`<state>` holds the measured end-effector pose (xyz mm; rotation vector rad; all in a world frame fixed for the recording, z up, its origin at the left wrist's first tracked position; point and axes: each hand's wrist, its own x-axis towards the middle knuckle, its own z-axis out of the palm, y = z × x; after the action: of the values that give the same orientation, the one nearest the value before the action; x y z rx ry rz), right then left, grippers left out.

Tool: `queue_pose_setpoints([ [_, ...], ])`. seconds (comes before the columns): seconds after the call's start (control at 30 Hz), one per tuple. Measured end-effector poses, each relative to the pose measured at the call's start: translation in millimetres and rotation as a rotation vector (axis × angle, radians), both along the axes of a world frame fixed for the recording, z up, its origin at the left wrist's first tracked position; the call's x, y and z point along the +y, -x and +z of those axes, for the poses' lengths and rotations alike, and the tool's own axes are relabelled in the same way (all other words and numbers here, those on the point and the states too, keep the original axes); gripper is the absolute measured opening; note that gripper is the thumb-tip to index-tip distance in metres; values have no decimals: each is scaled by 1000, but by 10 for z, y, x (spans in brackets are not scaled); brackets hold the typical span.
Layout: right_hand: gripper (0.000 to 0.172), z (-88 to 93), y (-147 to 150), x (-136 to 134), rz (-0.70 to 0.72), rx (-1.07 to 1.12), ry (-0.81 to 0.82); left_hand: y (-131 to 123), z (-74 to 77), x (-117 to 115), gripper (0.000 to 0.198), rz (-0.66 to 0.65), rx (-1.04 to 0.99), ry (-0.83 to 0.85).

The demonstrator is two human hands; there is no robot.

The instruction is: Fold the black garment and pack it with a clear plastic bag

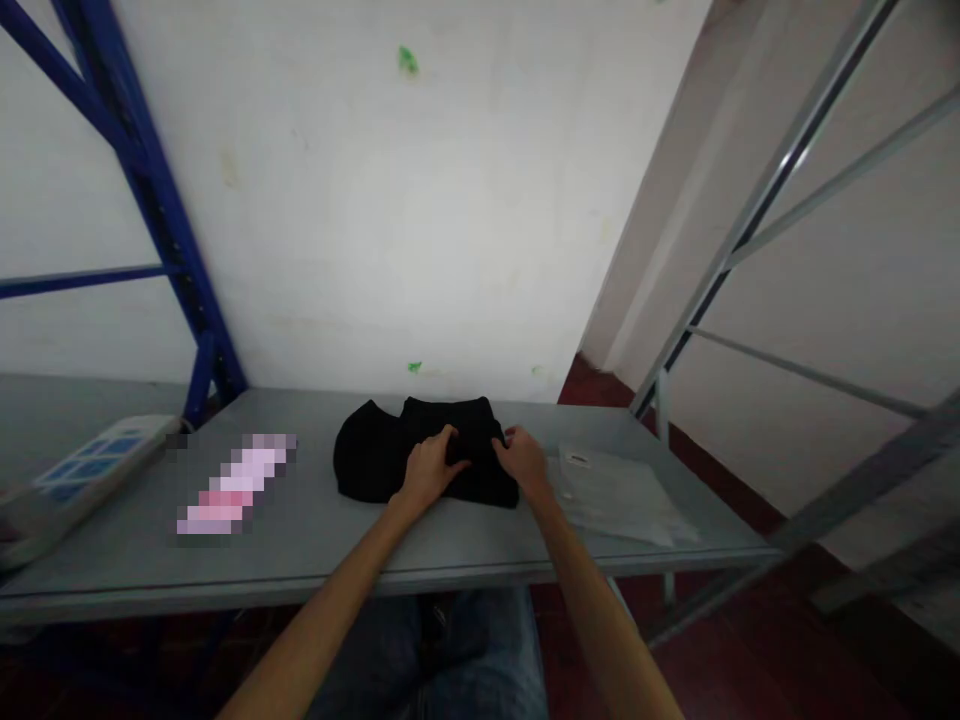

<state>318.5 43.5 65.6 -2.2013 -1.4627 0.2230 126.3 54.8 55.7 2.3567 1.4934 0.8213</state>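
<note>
A black cloth item (375, 455), partly folded, lies on the grey metal shelf (300, 560) in front of me. My left hand (433, 468) rests on the middle of the cloth, thumb and fingers spread apart. At the cloth's right edge, my right hand (523, 460) has its thumb and fingertips closed on the black fabric. Just right of that hand lies a clear plastic bag (622, 495) with a small label near its upper left corner.
A blurred-out pinkish flat object (240, 485) lies on the shelf at left, beside a white package with blue squares (97, 465). Blue rack posts (161, 200) stand at left, grey metal posts (739, 240) at right. Behind is a white wall (450, 220).
</note>
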Motion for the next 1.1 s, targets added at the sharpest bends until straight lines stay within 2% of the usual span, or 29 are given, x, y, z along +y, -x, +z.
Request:
queue_pose_setpoints([
  [0.13,33,23,-3,55,34,53,20,-20,-32,73,24,-13,-75,4],
  [0.23,30,48,7,100,81,95,2,37,-8,73,19,-4,-114,-26],
  [0.33,32,30,80,92,135,145,-22,189,-5,2,17,0,-110,-71],
  [0.43,42,-38,213,12,196,174,-85,383,-41,-95,16,-12,-55,-115],
  [0.53,52,-94,346,-105,238,97,-148,530,-85,-161,12,-16,23,-184],
  [0.67,51,-65,434,-216,277,-73,-225,603,-118,-198,15,-7,50,-265],
  [0.8,51,-50,447,-233,432,-259,-340,594,-127,-233,23,-15,83,-297],
  [0.87,47,-104,448,-216,492,-309,-337,585,-127,-245,22,-22,118,-330],
  [1.0,46,-257,454,-162,524,-291,-260,589,-134,-234,16,-52,158,-342],
  [1.1,47,-287,464,-143,538,-275,-244,609,-153,-218,15,-59,198,-333],
])
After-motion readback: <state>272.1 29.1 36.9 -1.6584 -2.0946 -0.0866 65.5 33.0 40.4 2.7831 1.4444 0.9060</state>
